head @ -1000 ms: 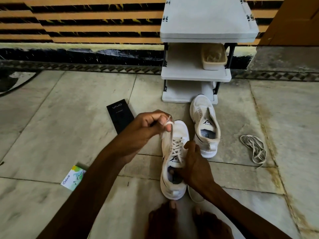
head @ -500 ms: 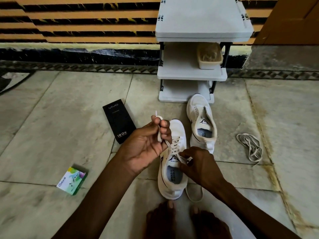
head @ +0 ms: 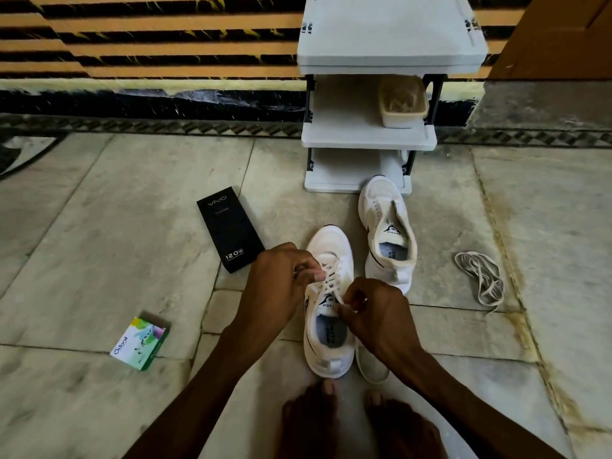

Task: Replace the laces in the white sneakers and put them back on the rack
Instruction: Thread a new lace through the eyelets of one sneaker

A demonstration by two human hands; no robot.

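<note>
Holding: your left hand (head: 281,286) has its fingers curled and pinches the lace (head: 331,276) at the left eyelets of the near sneaker (head: 329,359); your right hand (head: 374,313), fingers also curled, pinches the lace beside the tongue.
Tub: a pale tub (head: 402,104) sits on the middle shelf of the rack (head: 390,34), at the shelf's 3 o'clock end; you can see something tan inside, too blurred to name.
Boxes: from the near sneaker, a shut black box (head: 230,233) lies flat at 10 o'clock, and a shut green box (head: 140,342) at 8 o'clock, well apart.
Near sneaker: it stands upright on the floor (head: 99,226) between your hands, its long axis running 12 to 6, toe at 12 toward the rack, heel at 6 just ahead of your feet (head: 311,422); the lace crosses its upper eyelets.
Far sneaker: at 1 o'clock from the near one, the far sneaker (head: 381,200) stands upright, toe toward 12 just before the rack's bottom shelf, heel toward 5, tongue pulled up.
Loose lace: a bunched loose lace (head: 480,279) lies on the floor at 3 o'clock, apart from both sneakers.
Rack: it stands at 12 o'clock against the wall.
</note>
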